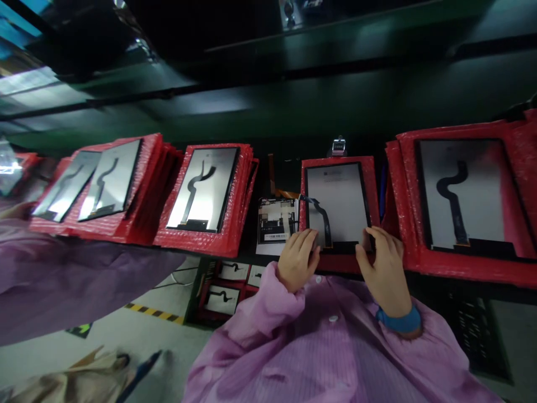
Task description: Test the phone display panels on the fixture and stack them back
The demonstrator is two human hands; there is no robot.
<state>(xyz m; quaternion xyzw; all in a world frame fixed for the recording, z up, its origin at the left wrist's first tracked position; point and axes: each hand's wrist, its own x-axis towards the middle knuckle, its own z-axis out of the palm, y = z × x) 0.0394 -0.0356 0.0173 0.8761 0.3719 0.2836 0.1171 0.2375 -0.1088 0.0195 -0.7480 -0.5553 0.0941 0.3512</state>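
In front of me an LCD screen panel (344, 193) lies face down on a red bubble-wrap sheet (339, 162). A dark flex cable (324, 226) bends up from its lower edge toward an orange ribbon connector (287, 194) at the left. My left hand (297, 258) is closed at the panel's lower left corner, its fingers curled over the edge. At the lower right corner, my right hand (384, 266) pinches the edge between thumb and fingers; a blue band (400, 321) circles that wrist. A circuit board assembly (274, 221) sits just left of the panel.
Red bubble-wrap stacks with screen panels on top stand at the right (465, 193) and left (203, 187). Farther left are more panels (111, 179) and a co-worker's purple sleeve (75, 280). A small metal counter (339, 146) stands behind. Below, a crate (201, 296) holds panels.
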